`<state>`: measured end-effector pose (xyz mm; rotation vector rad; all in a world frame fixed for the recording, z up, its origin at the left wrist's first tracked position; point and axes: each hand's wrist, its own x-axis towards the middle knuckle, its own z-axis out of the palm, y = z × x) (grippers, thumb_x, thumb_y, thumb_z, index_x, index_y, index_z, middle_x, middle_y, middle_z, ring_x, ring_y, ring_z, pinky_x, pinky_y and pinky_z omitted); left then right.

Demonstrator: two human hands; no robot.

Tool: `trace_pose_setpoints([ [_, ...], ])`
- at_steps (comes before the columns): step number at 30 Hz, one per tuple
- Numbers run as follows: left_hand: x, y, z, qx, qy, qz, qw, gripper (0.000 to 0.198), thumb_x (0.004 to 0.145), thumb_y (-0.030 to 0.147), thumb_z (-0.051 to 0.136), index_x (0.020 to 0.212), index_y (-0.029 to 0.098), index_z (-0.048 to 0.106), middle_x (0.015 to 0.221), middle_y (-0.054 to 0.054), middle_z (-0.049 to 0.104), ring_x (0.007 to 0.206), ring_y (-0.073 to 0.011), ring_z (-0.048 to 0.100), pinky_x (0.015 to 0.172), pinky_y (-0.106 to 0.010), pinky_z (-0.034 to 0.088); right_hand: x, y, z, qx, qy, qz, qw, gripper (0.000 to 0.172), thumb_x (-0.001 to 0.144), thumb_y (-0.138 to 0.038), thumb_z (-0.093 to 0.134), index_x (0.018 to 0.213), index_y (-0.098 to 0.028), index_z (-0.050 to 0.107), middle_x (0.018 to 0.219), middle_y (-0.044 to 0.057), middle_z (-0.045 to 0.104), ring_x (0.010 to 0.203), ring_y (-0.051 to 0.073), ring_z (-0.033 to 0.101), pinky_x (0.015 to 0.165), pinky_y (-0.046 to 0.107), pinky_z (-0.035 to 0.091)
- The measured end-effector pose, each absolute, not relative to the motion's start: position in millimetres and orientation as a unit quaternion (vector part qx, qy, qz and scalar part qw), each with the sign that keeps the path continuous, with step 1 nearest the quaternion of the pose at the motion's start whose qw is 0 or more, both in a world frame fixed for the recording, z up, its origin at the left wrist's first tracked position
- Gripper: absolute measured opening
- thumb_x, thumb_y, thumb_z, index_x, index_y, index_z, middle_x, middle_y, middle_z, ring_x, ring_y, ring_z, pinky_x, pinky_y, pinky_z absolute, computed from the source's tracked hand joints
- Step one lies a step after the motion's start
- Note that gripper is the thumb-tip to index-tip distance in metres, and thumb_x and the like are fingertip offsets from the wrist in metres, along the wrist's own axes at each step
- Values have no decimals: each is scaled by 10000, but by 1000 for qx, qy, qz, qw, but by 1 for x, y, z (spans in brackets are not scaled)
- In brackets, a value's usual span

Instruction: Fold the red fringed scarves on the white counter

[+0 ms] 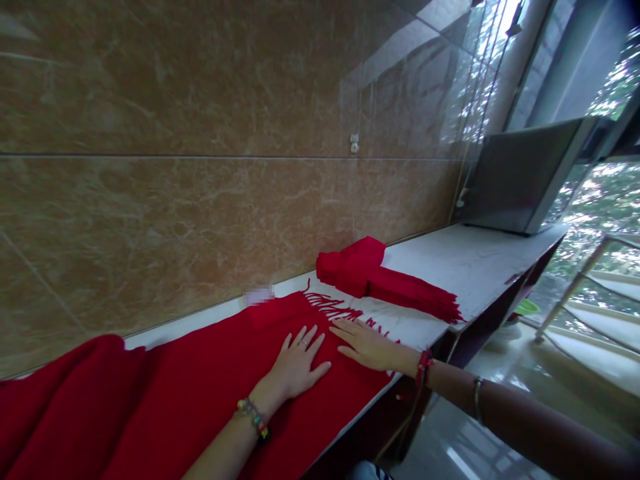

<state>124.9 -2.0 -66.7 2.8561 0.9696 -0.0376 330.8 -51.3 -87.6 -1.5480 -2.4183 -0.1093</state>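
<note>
Narrow white counter (435,257) is set lengthwise against a wall (175,200) of glossy brown marbled tile; a small white fixture (355,143) is mounted there near a tile joint. Far end of the counter is occupied by a grey boxy unit (520,177). On the right, foliage (590,193) is seen past a light-coloured railing (575,293); light is reflected in the shiny floor (480,427), where a green basin (527,307) is placed by the railing.

Near part of the counter is mostly covered by a red fringed cloth (200,380): spread flat under the hands, bunched in folds at far left, fringe laid out on the white surface. A folded red cloth (355,267) is placed just beyond the fringe, close to the wall.

Left hand (297,370) is laid palm down on the fringed cloth, fingers spread. Right hand (363,343) is laid flat near the fringe, fingers extended. Nothing is gripped by either.

Fringed cloth is cut off at the left and bottom edges; part of its fringe is hidden by the right hand. A pale patch (260,295) by the wall is pixelated, can't be identified. Grey unit's front is turned away, type can't be told. Space under the counter is too dark to be read.
</note>
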Motion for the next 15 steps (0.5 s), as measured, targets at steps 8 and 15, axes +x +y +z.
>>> trace_pose_setpoints([
  [8,126,21,-65,943,328,31,45,492,881,445,224,1331,251,273,1428,-41,193,1307,-221,133,1037,-447,157,373,-61,-86,-607,-774,-132,124,427,884,-311,307,1265,-140,397,1329,142,376,1241,269,275,987,497,235],
  [15,128,23,-72,940,337,15,56,561,862,483,234,1343,196,251,1420,-59,207,1306,-212,135,1053,-421,133,330,-34,-74,-544,-822,-42,164,328,826,-124,370,1109,-114,536,1122,119,563,1063,179,473,946,332,336],
])
